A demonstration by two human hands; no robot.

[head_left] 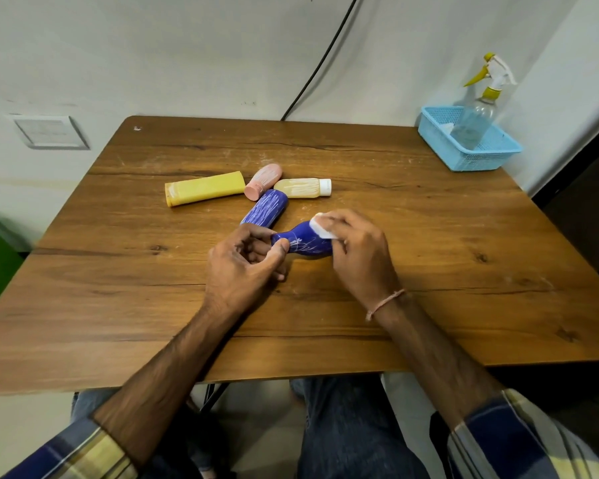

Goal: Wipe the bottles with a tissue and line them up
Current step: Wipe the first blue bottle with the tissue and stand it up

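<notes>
Two plaid sleeves sit lowest in the head view, with bare forearms reaching from them over the near edge of the wooden table (429,236). The left hand (246,261) is closed around the narrow neck end of a blue bottle (303,244) that lies on its side, thumb and fingers pinching it. The right hand (355,247), a thin cord around its wrist, presses a folded white tissue (320,228) against the upper side of the same bottle's wider body, its fingers curled over the tissue. White scribble marks show on the bottle between the two hands. Just beyond the left hand's grip lies a second blue bottle (267,209), also on its side and covered with white marks, its near end close to the left fingers. Farther past it, three more containers lie flat: a yellow tube (204,192) off to the left, a pink bottle (264,181) in the middle, and a pale yellow bottle (300,187) with a white cap pointing right. The pink bottle's cap end is just beside the second blue bottle's far end. Well away to the right of the grip, at the table's far corner, a light blue basket (481,157) holds a clear spray bottle (478,122) with a yellow and white trigger head.
</notes>
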